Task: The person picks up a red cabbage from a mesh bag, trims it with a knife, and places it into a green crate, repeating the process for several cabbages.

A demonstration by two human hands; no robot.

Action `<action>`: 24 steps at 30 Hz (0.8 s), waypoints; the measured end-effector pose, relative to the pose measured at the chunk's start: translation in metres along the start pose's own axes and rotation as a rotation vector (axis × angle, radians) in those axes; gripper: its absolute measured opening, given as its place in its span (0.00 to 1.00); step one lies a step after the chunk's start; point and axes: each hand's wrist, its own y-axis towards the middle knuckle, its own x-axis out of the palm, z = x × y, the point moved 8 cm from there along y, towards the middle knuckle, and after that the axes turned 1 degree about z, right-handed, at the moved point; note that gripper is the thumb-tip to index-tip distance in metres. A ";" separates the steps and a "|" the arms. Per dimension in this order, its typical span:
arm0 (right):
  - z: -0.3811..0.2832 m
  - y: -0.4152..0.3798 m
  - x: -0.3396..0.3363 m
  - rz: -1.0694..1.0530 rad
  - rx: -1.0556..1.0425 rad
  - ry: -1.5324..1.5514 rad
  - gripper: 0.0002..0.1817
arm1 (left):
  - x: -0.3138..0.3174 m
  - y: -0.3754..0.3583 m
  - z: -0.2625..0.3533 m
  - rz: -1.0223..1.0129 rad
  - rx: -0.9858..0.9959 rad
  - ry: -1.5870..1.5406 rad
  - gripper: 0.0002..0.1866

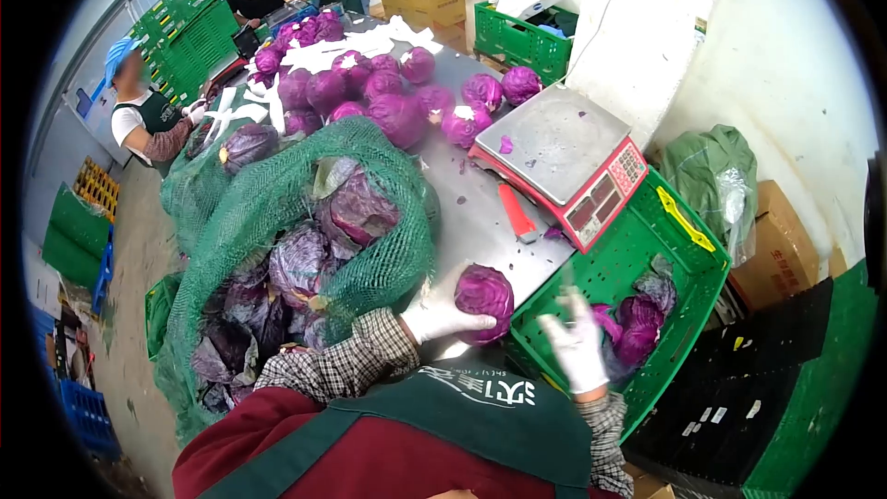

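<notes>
My left hand (442,318), in a white glove, grips a purple cabbage (484,303) at the near edge of the metal table (453,208). My right hand (577,344), also gloved, is over the green crate (688,300) with its fingers apart and slightly blurred; I see nothing in it. Purple cabbage leaves (639,328) lie in that crate. Left of my left hand, a green mesh sack (222,259) gapes around several cabbages with dark outer leaves (300,263). A flat red tool (517,212) lies on the table beyond the held cabbage.
A red weighing scale (564,143) stands at the table's right side. Several peeled cabbages (397,118) and white strips (370,42) cover the far part. One co-worker (148,115) stands at the left, others at the far end. Cardboard boxes (781,245) are at the right wall.
</notes>
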 end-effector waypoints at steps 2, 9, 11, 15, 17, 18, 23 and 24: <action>-0.025 0.001 0.033 -0.150 -0.182 0.016 0.21 | 0.003 0.002 -0.005 -0.011 0.017 0.111 0.62; -0.025 -0.001 0.051 -0.185 -0.255 -0.064 0.13 | 0.006 -0.002 -0.005 -0.044 0.132 0.127 0.61; -0.015 -0.001 0.050 -0.155 -0.213 -0.133 0.10 | 0.003 -0.003 0.003 -0.076 0.144 0.099 0.61; -0.022 -0.004 0.045 -0.157 -0.225 -0.079 0.17 | 0.009 -0.016 0.018 0.017 0.239 0.362 0.60; -0.035 -0.005 0.049 -0.244 -0.295 -0.117 0.24 | 0.009 -0.017 0.015 -0.032 0.177 0.314 0.60; -0.029 -0.005 0.052 -0.268 -0.215 -0.090 0.25 | 0.010 -0.015 0.013 -0.063 0.142 0.306 0.60; -0.017 -0.005 0.051 -0.145 -0.444 -0.216 0.16 | 0.014 0.000 0.006 -0.133 0.127 0.170 0.61; -0.014 -0.002 0.049 -0.092 -0.494 -0.262 0.13 | 0.015 0.001 0.007 -0.134 0.142 0.173 0.61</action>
